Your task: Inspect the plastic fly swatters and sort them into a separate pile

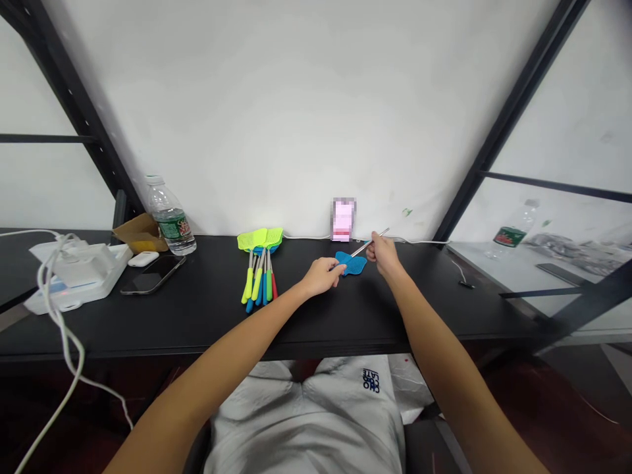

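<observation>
My left hand point(322, 276) is closed on the blue end of a small fly swatter. Just beyond its fingers is the swatter's blue perforated head point(356, 265), low over the black table. A thin silver metal rod point(363, 248) slants up to the right from the blue part. My right hand point(384, 253) is closed around this rod, whose tip sticks out past the fingers. I cannot tell how rod and head join. Left of my hands lies a bunch of fly swatters point(259, 263), with yellow-green and blue heads on top and yellow, blue, green and red handles towards me.
A phone-like pink screen point(342, 220) leans on the wall. At left are a water bottle point(170, 217), a cardboard box point(143, 232), a white case point(143, 259), a dark phone point(154, 274) and a white power strip point(79, 273) with cables. A short cable point(465, 284) lies right.
</observation>
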